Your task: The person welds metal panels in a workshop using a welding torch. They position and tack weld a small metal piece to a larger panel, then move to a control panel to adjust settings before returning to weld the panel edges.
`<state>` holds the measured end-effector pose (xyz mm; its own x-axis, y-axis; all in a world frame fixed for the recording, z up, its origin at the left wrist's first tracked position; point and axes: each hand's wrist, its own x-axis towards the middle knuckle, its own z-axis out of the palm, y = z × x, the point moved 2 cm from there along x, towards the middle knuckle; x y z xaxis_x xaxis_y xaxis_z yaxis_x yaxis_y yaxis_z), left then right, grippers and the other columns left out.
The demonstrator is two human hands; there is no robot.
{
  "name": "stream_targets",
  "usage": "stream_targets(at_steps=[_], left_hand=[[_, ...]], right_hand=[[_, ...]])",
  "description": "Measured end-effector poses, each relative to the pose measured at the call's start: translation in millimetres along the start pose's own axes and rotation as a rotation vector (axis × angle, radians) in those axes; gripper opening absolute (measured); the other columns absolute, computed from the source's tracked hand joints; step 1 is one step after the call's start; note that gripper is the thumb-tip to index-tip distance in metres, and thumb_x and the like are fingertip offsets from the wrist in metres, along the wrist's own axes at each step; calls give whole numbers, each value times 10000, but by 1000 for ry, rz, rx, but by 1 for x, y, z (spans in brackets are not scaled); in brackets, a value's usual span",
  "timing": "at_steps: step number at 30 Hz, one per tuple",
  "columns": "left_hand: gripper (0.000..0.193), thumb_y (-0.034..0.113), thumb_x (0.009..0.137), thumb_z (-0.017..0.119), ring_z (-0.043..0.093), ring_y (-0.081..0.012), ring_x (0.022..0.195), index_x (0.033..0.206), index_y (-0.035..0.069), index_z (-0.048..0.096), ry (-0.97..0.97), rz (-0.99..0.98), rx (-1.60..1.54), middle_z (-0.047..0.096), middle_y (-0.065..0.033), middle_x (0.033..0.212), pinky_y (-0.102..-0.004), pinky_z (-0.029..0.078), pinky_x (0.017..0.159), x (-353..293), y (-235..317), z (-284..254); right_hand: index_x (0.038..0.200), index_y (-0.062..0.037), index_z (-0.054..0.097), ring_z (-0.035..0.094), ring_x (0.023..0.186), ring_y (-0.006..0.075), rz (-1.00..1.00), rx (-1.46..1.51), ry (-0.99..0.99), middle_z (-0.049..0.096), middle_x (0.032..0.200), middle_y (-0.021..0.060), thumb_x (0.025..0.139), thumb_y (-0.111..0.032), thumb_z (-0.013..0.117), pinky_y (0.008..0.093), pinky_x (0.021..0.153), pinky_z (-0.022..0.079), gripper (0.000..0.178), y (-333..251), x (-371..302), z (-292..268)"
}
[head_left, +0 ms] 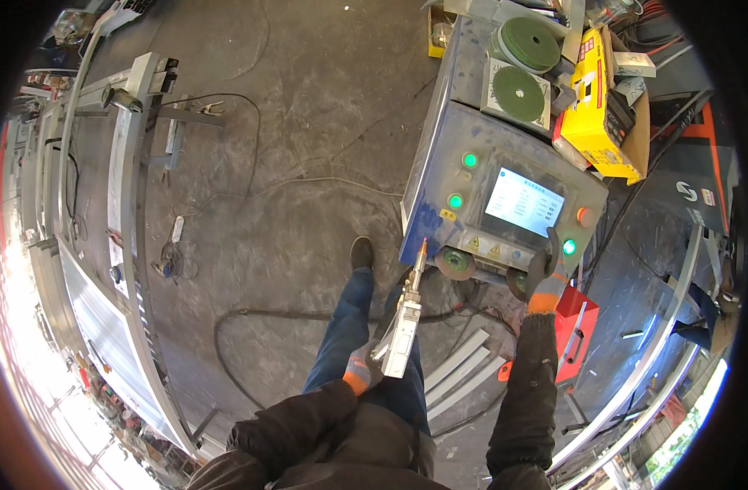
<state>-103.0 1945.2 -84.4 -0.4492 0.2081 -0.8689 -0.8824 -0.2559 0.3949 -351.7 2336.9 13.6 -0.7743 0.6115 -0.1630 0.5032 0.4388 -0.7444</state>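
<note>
My left hand [362,369], in a grey glove with an orange cuff, grips a silver-white handheld welding gun [403,331]. The gun tilts up, its narrow copper-coloured tip close to the front edge of a blue-grey control cabinet [436,167]. My right hand [547,273], gloved alike, reaches over the cabinet's sloping panel. One finger stretches to the lower right corner of the lit screen [524,202]; whether it touches the glass I cannot tell. Beside that hand glows a green button [569,247], with an orange-red knob [585,216] above it.
Green abrasive discs [519,93] and a yellow box [594,106] lie on the cabinet's top. A dark hose [219,343] loops across the floor. Metal strips [460,367] and a red case [576,331] lie near my right arm. A metal frame [129,180] stands left.
</note>
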Motion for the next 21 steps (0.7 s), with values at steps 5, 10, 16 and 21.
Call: stream_targets(at_steps=[5, 10, 16, 21], left_hand=[[345, 152, 955, 648, 687, -259, 1086, 1271, 19, 612, 44, 82, 285, 702, -139, 1222, -370, 551, 928, -18, 17, 9], [371, 267, 1052, 494, 654, -280, 1176, 1324, 36, 594, 37, -119, -176, 686, -136, 1258, -453, 509, 1029, -35, 38, 18], [393, 258, 1093, 371, 660, -274, 1160, 1339, 28, 575, -81, -176, -451, 683, -118, 1271, -456, 495, 1045, -20, 42, 19], [393, 234, 1097, 342, 657, -269, 1159, 1337, 28, 577, 51, -175, -277, 688, -122, 1271, -429, 493, 1046, -21, 45, 22]], right_hand=[[1413, -130, 586, 511, 759, 138, -127, -106, -2, 560, 847, 51, 971, 8, 511, 303, 714, 462, 469, 21, 3, 1], [1405, -66, 586, 555, 946, 148, -31, 61, 117, 621, 1108, 51, 951, 51, 499, 270, 860, 445, 476, 37, 7, -3], [1388, -112, 597, 549, 866, 116, -184, -117, -55, 647, 1110, 78, 940, 70, 490, 241, 788, 449, 496, -15, -5, 7], [1425, -138, 561, 519, 818, 91, -222, -77, -44, 644, 1077, 56, 952, 70, 466, 220, 773, 425, 526, -53, 2, 27]])
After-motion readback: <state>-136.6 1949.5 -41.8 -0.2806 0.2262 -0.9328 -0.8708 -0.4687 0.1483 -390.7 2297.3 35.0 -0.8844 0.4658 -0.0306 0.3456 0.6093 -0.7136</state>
